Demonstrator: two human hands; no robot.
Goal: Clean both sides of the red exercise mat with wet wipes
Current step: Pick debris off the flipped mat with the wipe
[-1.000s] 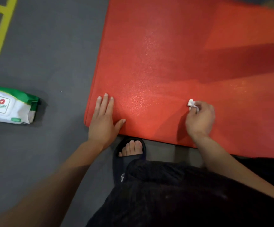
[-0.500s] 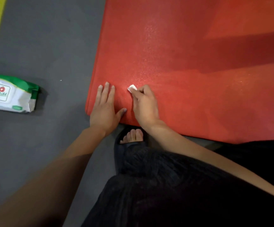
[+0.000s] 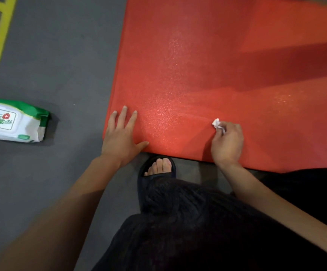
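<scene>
I see the red mat (image 3: 227, 75) flat on the floor (image 3: 60, 55), glistening wet beyond my fingers. Left hand (image 3: 120, 136) presses its corner, fingers spread; right hand (image 3: 227, 142) pinches a crumpled wipe (image 3: 216, 123) against it.

The right hand (image 3: 227, 142), pinching the wet wipe (image 3: 217, 123), is now further right along the red mat (image 3: 197, 75), away from the left hand (image 3: 120, 136).

Grey floor (image 3: 56, 55) underfoot, matte and dark. Yellow painted line (image 3: 1, 38) running down the upper left, with a branch off to the left edge. Black slide sandal (image 3: 155, 174) at centre bottom, toes showing. Black clothing (image 3: 207, 231) filling the lower frame.
</scene>
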